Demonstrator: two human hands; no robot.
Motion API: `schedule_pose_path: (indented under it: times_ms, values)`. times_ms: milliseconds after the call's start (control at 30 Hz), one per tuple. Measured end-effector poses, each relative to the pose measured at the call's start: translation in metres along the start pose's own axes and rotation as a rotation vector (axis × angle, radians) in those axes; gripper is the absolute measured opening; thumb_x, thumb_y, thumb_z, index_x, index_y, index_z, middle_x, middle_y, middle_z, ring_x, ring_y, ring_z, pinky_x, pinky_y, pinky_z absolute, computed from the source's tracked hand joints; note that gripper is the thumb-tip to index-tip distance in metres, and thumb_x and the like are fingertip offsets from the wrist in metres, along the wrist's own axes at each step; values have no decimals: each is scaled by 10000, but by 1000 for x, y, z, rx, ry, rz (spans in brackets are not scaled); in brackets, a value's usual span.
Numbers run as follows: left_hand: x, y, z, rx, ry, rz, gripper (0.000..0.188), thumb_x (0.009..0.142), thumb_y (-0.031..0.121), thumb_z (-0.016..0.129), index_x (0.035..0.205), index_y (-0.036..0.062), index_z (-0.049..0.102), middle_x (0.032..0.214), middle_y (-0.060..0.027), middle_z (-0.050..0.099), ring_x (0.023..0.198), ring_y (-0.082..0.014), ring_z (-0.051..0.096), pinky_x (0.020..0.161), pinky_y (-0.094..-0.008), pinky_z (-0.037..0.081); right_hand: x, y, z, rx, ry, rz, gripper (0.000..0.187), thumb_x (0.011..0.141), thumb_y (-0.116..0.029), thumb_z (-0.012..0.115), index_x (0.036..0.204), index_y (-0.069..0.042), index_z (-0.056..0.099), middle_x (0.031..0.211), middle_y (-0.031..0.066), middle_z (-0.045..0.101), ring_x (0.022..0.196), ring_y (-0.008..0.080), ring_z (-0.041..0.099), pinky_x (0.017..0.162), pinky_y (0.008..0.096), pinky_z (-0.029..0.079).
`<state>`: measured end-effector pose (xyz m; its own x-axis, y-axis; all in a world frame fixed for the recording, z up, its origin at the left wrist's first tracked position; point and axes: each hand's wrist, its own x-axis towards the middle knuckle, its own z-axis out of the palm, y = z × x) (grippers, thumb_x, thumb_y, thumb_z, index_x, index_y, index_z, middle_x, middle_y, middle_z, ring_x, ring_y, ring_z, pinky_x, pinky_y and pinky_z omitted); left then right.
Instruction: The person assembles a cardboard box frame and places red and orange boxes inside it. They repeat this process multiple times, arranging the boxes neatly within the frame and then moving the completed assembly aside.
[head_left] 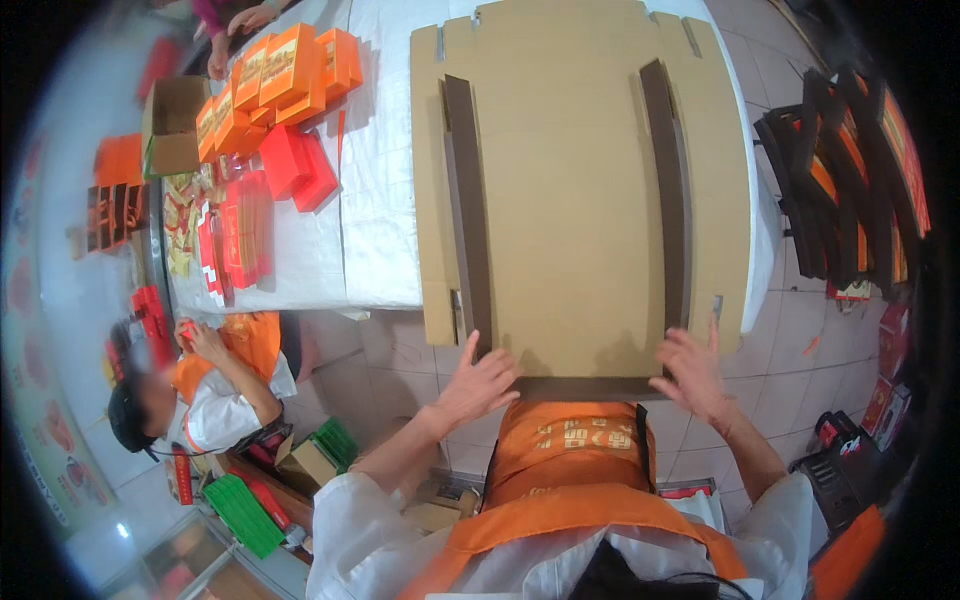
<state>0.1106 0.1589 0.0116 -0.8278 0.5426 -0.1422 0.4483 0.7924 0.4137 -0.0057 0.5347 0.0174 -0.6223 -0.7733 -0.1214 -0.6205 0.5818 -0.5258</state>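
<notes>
A large flat cardboard sheet (pixel 580 200) lies on the white-covered table in front of me. Dark brown strips stand folded up along its left side (pixel 466 200) and right side (pixel 666 180), and another brown edge (pixel 585 388) runs along the side nearest me. My left hand (pixel 478 383) touches the near left corner, its fingers spread and one pointing up beside the brown strip. At the near right corner rests my right hand (pixel 692 372), fingers apart. Neither hand is wrapped round anything. Slots and tabs show at the sheet's corners.
Orange boxes (pixel 290 70) and red boxes (pixel 296 165) are piled on the table's left part, beside red packets (pixel 242 230) and an open carton (pixel 172 125). Dark trays (pixel 850 175) stack at right. A seated co-worker (pixel 230 380) is at left; another person's hands (pixel 248 20) reach in behind.
</notes>
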Motion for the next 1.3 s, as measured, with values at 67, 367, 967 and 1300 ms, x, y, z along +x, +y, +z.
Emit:
schedule_pose_path:
  times_ms: [67,367,967,1300]
  values:
    - [23,-31,-17,54,175,-178,473,793,289,672,1160,32,520,1137,-136,541,1080,-293,501,1085,-525,235,37,18,-19,-53,183,173,528,721,-227,753,1147,-32,510,1136,151,555,1158,298,483,1105,543,188]
    - [229,-223,-62,-410,751,-860,541,801,127,630,1264,-67,428,1183,-230,542,1098,-357,515,964,-412,390,273,165,-34,238,531,660,624,814,-305,681,1289,30,455,1126,203,590,1069,258,564,908,357,434]
    - [218,-219,-56,-889,581,-726,223,877,218,630,931,5,595,950,-56,573,922,-143,514,812,-287,424,264,144,-54,749,357,570,197,898,-204,589,995,-34,618,1033,44,600,959,161,561,901,285,403]
    - [218,-209,-56,-937,615,-1023,389,794,313,732,981,28,546,1105,-87,532,961,-151,490,852,-286,405,256,155,-37,732,515,498,203,866,-198,636,771,-31,571,1239,100,532,1162,205,482,972,329,369]
